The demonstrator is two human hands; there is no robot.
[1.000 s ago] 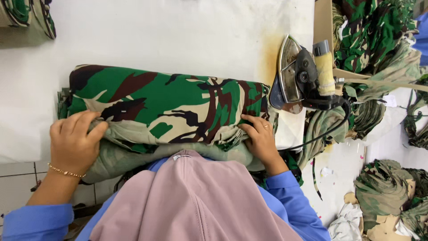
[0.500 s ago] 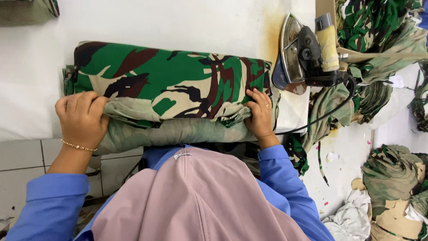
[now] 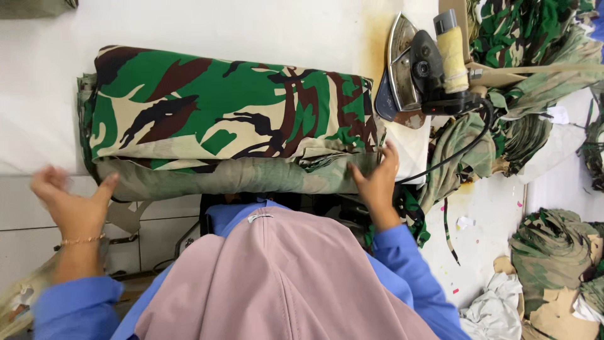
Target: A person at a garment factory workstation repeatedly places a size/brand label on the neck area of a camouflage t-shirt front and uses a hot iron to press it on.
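Left hand (image 3: pixel 72 204) open, off the camouflage cloth (image 3: pixel 226 113); right hand (image 3: pixel 375 179) flat against its end. Could slide off the table (image 3: pixel 189 25) edge, unsupported left.

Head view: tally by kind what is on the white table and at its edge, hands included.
Folded camouflage garment stack: 1
Iron: 1
Hands: 2, left hand open and off the cloth, right hand on the stack's right end
White table: 1
Total: 5
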